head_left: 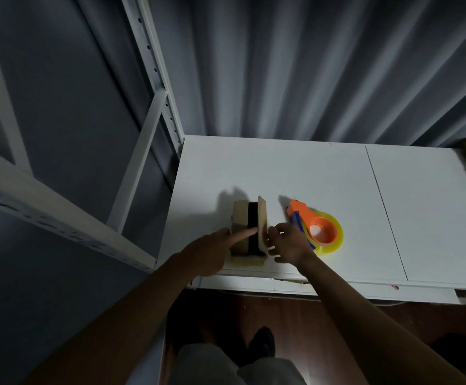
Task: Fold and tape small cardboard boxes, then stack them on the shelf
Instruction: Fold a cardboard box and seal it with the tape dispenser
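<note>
Head view: white table (323, 173), grey curtain (309, 65) behind, shelf frame (148, 129) left.

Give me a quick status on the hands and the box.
Left hand presses a finger into the open small cardboard box; right hand pinches its raised flap. Box untaped. Tape dispenser right behind the right hand.

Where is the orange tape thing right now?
In the head view, the orange tape dispenser lies on the white table, right of the small cardboard box, just beyond the right hand.
</note>
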